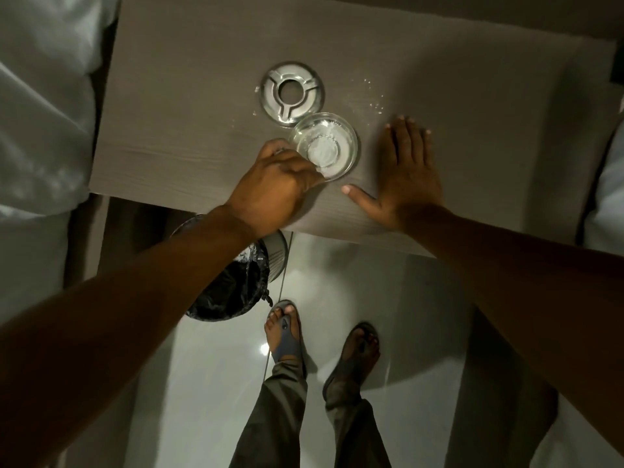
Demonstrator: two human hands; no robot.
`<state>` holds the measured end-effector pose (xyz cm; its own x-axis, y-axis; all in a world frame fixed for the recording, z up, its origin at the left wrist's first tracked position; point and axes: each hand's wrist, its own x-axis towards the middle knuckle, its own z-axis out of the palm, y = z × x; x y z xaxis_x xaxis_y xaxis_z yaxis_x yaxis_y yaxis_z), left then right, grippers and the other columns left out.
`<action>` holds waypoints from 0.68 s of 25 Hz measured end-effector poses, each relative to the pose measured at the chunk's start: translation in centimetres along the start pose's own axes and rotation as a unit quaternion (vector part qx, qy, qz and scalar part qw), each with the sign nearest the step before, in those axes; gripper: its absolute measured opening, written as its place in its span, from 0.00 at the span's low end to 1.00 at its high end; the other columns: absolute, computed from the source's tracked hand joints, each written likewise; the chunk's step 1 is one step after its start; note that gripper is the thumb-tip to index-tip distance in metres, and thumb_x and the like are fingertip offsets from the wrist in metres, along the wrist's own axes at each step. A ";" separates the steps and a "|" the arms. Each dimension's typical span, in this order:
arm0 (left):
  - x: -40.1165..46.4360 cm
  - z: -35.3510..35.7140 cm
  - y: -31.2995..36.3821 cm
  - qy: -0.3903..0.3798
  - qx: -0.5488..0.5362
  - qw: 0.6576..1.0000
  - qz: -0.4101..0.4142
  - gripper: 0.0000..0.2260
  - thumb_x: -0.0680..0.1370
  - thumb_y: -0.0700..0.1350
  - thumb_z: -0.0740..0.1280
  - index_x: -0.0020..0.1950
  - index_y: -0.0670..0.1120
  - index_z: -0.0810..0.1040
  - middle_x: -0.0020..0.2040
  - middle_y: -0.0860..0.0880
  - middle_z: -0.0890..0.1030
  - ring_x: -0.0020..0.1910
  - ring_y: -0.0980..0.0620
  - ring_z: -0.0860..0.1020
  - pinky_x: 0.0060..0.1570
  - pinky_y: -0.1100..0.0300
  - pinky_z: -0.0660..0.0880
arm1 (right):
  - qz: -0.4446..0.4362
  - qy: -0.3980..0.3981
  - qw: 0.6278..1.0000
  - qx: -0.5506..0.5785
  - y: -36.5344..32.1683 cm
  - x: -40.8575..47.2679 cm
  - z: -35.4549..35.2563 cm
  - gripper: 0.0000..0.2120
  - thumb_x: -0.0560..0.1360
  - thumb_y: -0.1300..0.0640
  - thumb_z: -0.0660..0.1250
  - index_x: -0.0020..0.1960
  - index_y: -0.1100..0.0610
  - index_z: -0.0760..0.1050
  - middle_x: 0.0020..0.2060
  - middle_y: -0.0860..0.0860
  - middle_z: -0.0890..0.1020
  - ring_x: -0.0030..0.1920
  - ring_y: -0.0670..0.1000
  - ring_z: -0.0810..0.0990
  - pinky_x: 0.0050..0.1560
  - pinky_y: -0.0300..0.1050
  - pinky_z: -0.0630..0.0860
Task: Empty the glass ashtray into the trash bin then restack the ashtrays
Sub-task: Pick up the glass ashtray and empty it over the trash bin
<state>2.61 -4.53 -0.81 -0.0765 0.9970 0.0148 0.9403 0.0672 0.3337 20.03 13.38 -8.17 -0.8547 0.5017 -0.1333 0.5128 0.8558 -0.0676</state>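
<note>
The left hand [277, 184] grips the near rim of the glass ashtray [323, 146] on the table [169, 96]; the right hand [401, 170] lies flat and empty. The smooth glass may slip when lifted, spilling ash short of the trash bin [233, 285] below

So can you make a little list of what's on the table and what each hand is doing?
table: grey, with white specks scattered on it
metal ashtray: flat on the table, hole in the middle
glass ashtray: on the table, touching the metal one's near edge
left hand: gripping the glass ashtray's rim
right hand: flat on the table, holding nothing
bin: on the floor below the table edge, black liner
</note>
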 end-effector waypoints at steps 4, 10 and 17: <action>-8.1 -1.1 3.9 0.137 -0.155 0.962 -0.179 0.08 0.75 0.36 0.73 0.54 0.42 0.85 0.50 0.46 0.87 0.49 0.49 0.83 0.54 0.53 0.79 | 0.004 -0.003 1.000 -0.008 0.2 0.0 0.0 0.59 0.73 0.20 0.50 0.83 0.68 0.50 0.82 0.68 0.53 0.83 0.67 0.51 0.82 0.65 0.45; -20.3 1.2 5.0 0.246 -0.440 0.733 -0.456 0.08 0.78 0.38 0.71 0.49 0.52 0.84 0.45 0.54 0.86 0.42 0.56 0.83 0.42 0.65 0.79 | -0.006 0.034 0.999 -0.007 0.1 -0.1 0.7 0.58 0.75 0.21 0.50 0.82 0.69 0.52 0.80 0.70 0.55 0.81 0.70 0.53 0.81 0.68 0.46; -23.0 6.6 1.1 0.323 -0.769 0.215 -0.508 0.11 0.82 0.35 0.60 0.57 0.40 0.81 0.55 0.44 0.82 0.44 0.56 0.78 0.34 0.70 0.75 | -0.011 0.055 0.998 -0.016 0.4 -0.2 1.1 0.57 0.76 0.20 0.48 0.82 0.69 0.50 0.80 0.71 0.55 0.81 0.70 0.54 0.81 0.68 0.47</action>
<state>7.65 -27.17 -7.04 -0.4812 0.2509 -0.8399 -0.8539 -0.3509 0.3844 20.47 13.48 -9.23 -0.8707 0.4913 -0.0219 0.4918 0.8699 -0.0367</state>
